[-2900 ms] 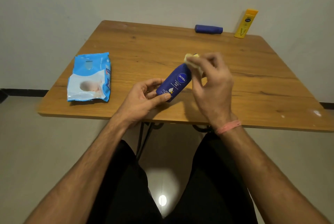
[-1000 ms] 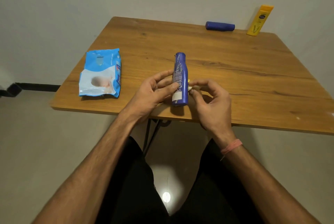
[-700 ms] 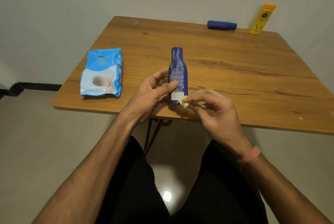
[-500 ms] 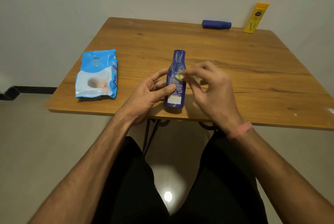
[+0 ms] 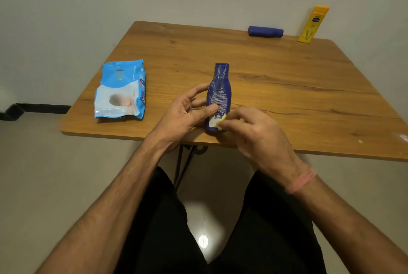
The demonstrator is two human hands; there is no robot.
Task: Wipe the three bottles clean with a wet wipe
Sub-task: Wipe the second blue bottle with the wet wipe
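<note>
I saw the wooden table [image 5: 276,88] carrying a blue wet-wipe pack [image 5: 120,90] printed with a baby's picture, its writing too small to read. Near the front edge, the left hand [image 5: 187,114] gripped a dark blue lotion bottle [image 5: 218,94], fingers curled around it, its back label's fine print unreadable. The right hand [image 5: 254,128] pinched a yellowish wipe [image 5: 221,122] against the bottle's base. At the far edge leaned a yellow bottle [image 5: 313,24] with a dark oval logo, beside a lying blue bottle [image 5: 265,31].

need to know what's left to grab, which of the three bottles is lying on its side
The small dark blue bottle at the table's far edge lies flat. The yellow bottle beside it stands upright, and the blue bottle is held upright.
</note>
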